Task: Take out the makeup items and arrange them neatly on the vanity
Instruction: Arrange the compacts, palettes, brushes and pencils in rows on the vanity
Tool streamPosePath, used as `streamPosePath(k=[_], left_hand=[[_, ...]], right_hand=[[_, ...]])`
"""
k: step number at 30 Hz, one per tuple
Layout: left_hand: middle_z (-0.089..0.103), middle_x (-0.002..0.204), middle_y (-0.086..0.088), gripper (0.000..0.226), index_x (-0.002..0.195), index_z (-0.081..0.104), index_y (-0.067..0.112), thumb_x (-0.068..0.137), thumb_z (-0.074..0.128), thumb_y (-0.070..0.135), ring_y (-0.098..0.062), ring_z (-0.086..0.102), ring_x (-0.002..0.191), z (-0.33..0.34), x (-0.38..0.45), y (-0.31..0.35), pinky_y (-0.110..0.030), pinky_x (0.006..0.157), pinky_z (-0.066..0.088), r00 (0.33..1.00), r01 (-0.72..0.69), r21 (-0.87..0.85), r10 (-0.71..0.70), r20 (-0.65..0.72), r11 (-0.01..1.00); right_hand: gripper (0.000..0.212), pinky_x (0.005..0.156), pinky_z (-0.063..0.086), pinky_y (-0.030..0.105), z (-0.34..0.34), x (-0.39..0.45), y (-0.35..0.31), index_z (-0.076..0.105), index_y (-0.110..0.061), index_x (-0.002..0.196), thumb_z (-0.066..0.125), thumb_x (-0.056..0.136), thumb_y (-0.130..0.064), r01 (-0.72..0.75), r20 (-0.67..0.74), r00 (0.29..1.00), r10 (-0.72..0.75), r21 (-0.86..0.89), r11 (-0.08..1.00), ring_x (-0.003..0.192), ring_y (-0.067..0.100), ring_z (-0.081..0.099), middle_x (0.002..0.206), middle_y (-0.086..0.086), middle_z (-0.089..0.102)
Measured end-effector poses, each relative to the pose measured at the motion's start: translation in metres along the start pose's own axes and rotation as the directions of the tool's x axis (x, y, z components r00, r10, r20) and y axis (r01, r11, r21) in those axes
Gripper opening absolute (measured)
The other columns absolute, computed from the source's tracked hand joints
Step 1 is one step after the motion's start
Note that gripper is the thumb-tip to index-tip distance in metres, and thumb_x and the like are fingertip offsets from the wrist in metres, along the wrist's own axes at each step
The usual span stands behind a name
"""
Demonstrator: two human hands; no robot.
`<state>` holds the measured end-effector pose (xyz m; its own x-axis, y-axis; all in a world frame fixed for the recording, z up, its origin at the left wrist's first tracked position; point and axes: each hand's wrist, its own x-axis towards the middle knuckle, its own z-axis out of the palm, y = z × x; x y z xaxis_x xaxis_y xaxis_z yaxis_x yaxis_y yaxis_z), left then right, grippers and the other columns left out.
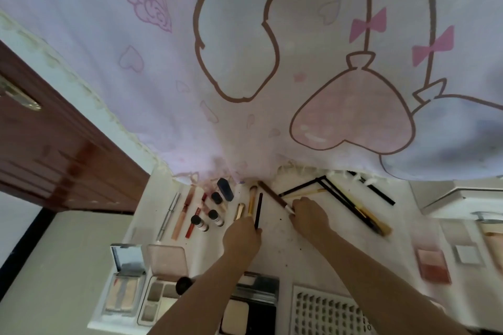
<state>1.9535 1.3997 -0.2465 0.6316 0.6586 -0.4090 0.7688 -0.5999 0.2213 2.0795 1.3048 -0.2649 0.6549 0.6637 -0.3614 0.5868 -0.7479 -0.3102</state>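
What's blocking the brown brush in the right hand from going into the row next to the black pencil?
Nothing visible. The right hand grips the brown brush at its lower end; bare vanity top lies between it and the black pencil, which the left hand holds.

Both bare forearms reach forward from the bottom edge, roughly parallel, apart; left hand (242,236) back-up, fingers curled down, pinching the near end of a thin dark stick at its fingertips; right hand (309,216) ahead and to the right of it, knuckles up, fingers bent, gripping a brown stick's near end; wrists straight.
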Motion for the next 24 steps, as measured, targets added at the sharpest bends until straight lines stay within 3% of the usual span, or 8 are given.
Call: streamPosePath(k=[4, 10, 14, 16, 18, 19, 21, 24], left_hand=[[0.063, 0.104, -0.004, 0.026, 0.104, 0.057, 0.011, 0.094, 0.045, 0.032, -0.02, 0.063, 0.095, 0.005, 0.007, 0.004, -0.028, 0.079, 0.051, 1.0, 0.027, 0.051, -0.028, 0.014, 0.998], [0.063, 0.102, -0.002, 0.027, 0.105, 0.057, 0.012, 0.094, 0.045, 0.033, -0.018, 0.063, 0.092, 0.008, 0.008, 0.0, -0.028, 0.076, 0.052, 1.0, 0.003, 0.099, -0.003, -0.002, 0.995], [0.055, 0.118, -0.006, 0.047, 0.122, 0.049, 0.011, 0.085, 0.06, 0.037, -0.023, 0.054, 0.108, 0.001, 0.001, 0.0, -0.03, 0.089, 0.047, 0.95, -0.184, 0.111, 0.205, -0.235, 0.977], [0.062, 0.114, -0.012, 0.063, 0.12, 0.05, 0.007, 0.071, 0.074, 0.038, -0.029, 0.061, 0.104, -0.006, -0.002, 0.006, -0.038, 0.087, 0.051, 0.832, -0.38, 0.177, 0.419, -0.365, 0.908], [0.067, 0.105, -0.008, 0.052, 0.114, 0.051, 0.009, 0.077, 0.062, 0.043, -0.026, 0.067, 0.096, -0.014, -0.011, 0.02, -0.04, 0.083, 0.053, 0.712, -0.513, 0.278, 0.584, -0.39, 0.812], [0.068, 0.1, -0.004, 0.043, 0.111, 0.053, 0.01, 0.084, 0.05, 0.043, -0.022, 0.067, 0.091, -0.023, -0.018, 0.029, -0.039, 0.084, 0.053, 0.709, -0.542, 0.279, 0.609, -0.355, 0.793], [0.064, 0.101, 0.002, 0.037, 0.11, 0.054, 0.014, 0.096, 0.032, 0.04, -0.015, 0.062, 0.086, -0.043, -0.03, 0.046, -0.033, 0.088, 0.048, 0.794, -0.527, 0.21, 0.565, -0.222, 0.823], [0.058, 0.106, 0.001, 0.039, 0.11, 0.047, 0.015, 0.098, 0.021, 0.042, -0.015, 0.054, 0.087, -0.057, -0.038, 0.056, -0.029, 0.084, 0.041, 0.791, -0.52, 0.222, 0.564, -0.239, 0.824]], right_hand=[[0.021, 0.071, 0.039, 0.028, -0.001, -0.003, 0.013, 0.055, -0.009, 0.097, 0.041, 0.094, -0.024, -0.008, 0.013, 1.0, 0.007, 0.077, 0.997, 0.084, 0.019, 0.048, 0.091, 0.005, 0.044], [0.025, 0.056, 0.029, 0.02, -0.02, -0.024, 0.04, 0.061, -0.007, 0.103, 0.044, 0.094, -0.024, 0.028, -0.021, 0.999, -0.024, 0.18, 0.983, 0.078, 0.013, 0.043, 0.085, 0.0, 0.047], [0.016, 0.052, 0.027, 0.012, -0.045, -0.043, 0.045, 0.052, -0.019, 0.083, 0.042, 0.095, -0.022, 0.129, -0.058, 0.991, -0.119, 0.215, 0.968, 0.066, 0.012, 0.041, 0.07, -0.006, 0.041], [0.016, 0.054, 0.032, 0.017, -0.062, -0.054, 0.041, 0.046, -0.02, 0.081, 0.04, 0.096, -0.019, 0.181, -0.064, 0.983, -0.17, 0.305, 0.935, 0.059, 0.008, 0.038, 0.069, -0.008, 0.038], [0.016, 0.059, 0.038, 0.023, -0.08, -0.063, 0.033, 0.045, -0.015, 0.084, 0.037, 0.097, -0.016, 0.249, -0.089, 0.968, -0.233, 0.367, 0.896, 0.058, 0.008, 0.037, 0.068, -0.007, 0.038], [0.018, 0.06, 0.038, 0.021, -0.087, -0.067, 0.027, 0.045, -0.013, 0.083, 0.036, 0.098, -0.016, 0.279, -0.11, 0.96, -0.256, 0.355, 0.892, 0.058, 0.007, 0.036, 0.067, -0.007, 0.037], [0.021, 0.055, 0.035, 0.018, -0.099, -0.071, 0.014, 0.043, -0.011, 0.079, 0.035, 0.098, -0.015, 0.298, -0.19, 0.95, -0.246, 0.33, 0.896, 0.054, 0.006, 0.034, 0.062, -0.006, 0.036], [0.032, 0.048, 0.034, 0.017, -0.116, -0.075, -0.001, 0.037, -0.016, 0.065, 0.038, 0.098, -0.017, 0.234, -0.344, 0.936, -0.079, 0.437, 0.868, 0.049, 0.012, 0.035, 0.054, -0.002, 0.037]])
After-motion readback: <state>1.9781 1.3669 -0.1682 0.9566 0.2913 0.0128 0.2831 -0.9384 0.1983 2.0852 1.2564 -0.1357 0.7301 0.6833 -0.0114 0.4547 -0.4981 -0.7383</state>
